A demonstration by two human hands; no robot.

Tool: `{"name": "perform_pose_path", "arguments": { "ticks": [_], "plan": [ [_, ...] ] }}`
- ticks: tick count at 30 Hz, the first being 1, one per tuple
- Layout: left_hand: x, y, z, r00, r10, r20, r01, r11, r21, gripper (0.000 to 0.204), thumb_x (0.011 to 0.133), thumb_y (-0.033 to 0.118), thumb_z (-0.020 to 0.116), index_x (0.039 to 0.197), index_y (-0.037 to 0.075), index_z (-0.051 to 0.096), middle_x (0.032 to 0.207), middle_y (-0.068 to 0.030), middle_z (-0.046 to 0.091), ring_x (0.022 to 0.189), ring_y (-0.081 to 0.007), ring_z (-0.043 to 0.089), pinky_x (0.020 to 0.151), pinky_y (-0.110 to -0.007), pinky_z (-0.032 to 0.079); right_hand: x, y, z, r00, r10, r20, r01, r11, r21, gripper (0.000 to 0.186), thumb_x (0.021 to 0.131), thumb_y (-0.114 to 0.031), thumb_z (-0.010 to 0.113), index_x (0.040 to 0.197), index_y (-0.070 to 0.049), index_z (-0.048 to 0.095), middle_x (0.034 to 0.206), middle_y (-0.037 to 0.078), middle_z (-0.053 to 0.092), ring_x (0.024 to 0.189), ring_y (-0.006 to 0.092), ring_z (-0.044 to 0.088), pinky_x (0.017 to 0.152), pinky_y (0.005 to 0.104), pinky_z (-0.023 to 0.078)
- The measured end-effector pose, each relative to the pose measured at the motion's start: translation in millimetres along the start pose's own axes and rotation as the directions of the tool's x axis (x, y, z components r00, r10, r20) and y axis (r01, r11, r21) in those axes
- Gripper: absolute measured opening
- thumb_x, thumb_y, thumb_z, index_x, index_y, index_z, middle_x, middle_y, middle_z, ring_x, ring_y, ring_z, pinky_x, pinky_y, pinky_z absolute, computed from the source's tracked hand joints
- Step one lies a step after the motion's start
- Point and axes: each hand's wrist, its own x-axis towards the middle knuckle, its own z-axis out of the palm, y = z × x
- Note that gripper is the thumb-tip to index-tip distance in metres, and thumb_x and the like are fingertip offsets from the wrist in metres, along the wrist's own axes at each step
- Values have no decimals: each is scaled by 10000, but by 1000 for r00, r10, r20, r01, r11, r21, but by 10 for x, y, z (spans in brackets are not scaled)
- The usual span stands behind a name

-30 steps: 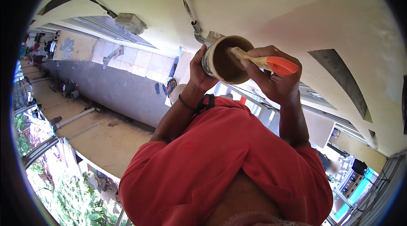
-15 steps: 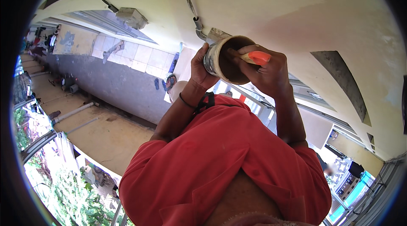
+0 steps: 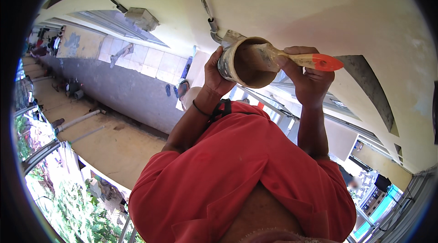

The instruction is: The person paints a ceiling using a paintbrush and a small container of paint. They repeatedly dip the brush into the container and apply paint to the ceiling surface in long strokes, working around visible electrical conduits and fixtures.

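By a smooth, cream wall (image 3: 310, 6), the left hand (image 3: 216, 78) holds a round, smudgy pot (image 3: 227, 64), and the right hand (image 3: 309, 83) grips a flat, orange-ended brush (image 3: 273, 58), its hairs (image 3: 261, 56) at the pot's open mouth.

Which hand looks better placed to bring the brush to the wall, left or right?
Probably the right: the right hand grips the brush near its handle's inner end, while the left hand is busy holding the pot.
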Motion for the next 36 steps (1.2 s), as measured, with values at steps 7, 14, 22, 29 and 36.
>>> {"name": "perform_pose_path", "arguments": {
  "ticks": [7, 14, 22, 29, 36],
  "plan": [
    [42, -49, 69, 999, -34, 5, 34, 999, 41, 659, 1126, 500, 563, 1549, -6, 578, 1507, -206, 679, 1398, -355, 663, 1206, -565, 526, -161, 55, -13, 961, -261, -94, 259, 965, -29, 245, 906, -63, 928, 1102, -22, 786, 1011, 96, 803, 837, 153, 768, 693, 302, 592],
    [61, -72, -68, 999, -37, 32, 38, 999, -8, 685, 1129, 522, 543, 1572, -1, 554, 1520, -206, 669, 1407, -362, 655, 1214, -571, 516, -138, -10, 37, 940, -336, 56, 340, 925, -171, 225, 886, -29, 918, 1062, -39, 778, 972, 75, 806, 812, 181, 773, 685, 315, 590],
    [81, -75, -42, 988, -62, 142, 68, 997, -39, 679, 1132, 518, 530, 1588, 14, 544, 1548, -206, 648, 1450, -365, 616, 1241, -583, 480, -180, 44, 83, 939, -343, 1, 338, 926, -166, 232, 893, -28, 909, 1076, -24, 766, 976, 94, 795, 816, 180, 784, 679, 303, 597],
    [95, -82, -31, 992, -63, 106, 63, 998, -2, 658, 1147, 510, 496, 1579, 19, 561, 1561, -200, 639, 1468, -367, 597, 1253, -589, 460, -233, 43, 36, 947, -319, -47, 312, 942, -121, 226, 919, -9, 890, 1106, -5, 762, 998, 120, 792, 866, 183, 787, 732, 309, 609],
    [83, -94, -9, 994, -94, 63, 94, 996, 2, 647, 1154, 536, 477, 1571, 50, 572, 1563, -198, 628, 1472, -380, 586, 1242, -613, 469, -240, 79, -20, 962, -272, -38, 259, 944, -207, 221, 923, 4, 884, 1105, 7, 758, 989, 120, 796, 849, 162, 779, 730, 301, 616]
  ]
}}
